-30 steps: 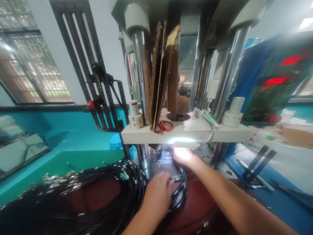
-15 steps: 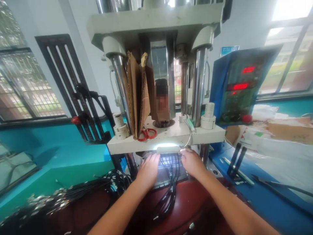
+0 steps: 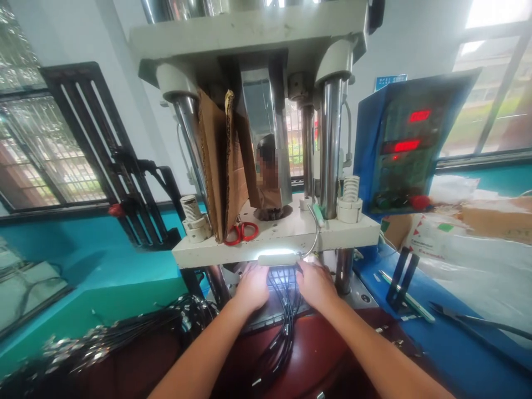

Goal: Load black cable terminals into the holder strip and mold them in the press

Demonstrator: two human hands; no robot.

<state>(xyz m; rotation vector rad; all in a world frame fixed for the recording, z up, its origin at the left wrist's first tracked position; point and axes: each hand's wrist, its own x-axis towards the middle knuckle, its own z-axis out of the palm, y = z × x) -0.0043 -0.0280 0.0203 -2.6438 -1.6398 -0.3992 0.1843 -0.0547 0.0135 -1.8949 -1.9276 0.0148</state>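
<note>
My left hand (image 3: 252, 285) reaches under the machine's front plate, left of a bundle of black cables (image 3: 287, 313). Its fingers look curled, with their tips hidden. To the right of the bundle, my right hand (image 3: 315, 284) is closed in a similar way, thumb side toward the cables. What either hand grips cannot be made out. Between and just above them a lit lamp bar (image 3: 278, 260) hangs on a bent metal neck. The cables run from the bright area below the lamp over a metal plate (image 3: 261, 321) and down onto the dark red table (image 3: 310, 343).
Red-handled scissors (image 3: 249, 231) and folded cardboard (image 3: 216, 166) are on the press plate (image 3: 332, 239). A blue control box (image 3: 407, 147) stands right. Pliers (image 3: 461, 316) and a pen-like tool (image 3: 411, 299) lie on the blue surface. Many cables (image 3: 87, 343) are heaped left.
My view has shifted a little, so the machine sits further left. Both hands have moved in under the lamp bar, fingertips now more hidden, and the right fingers have left the lamp's end.
</note>
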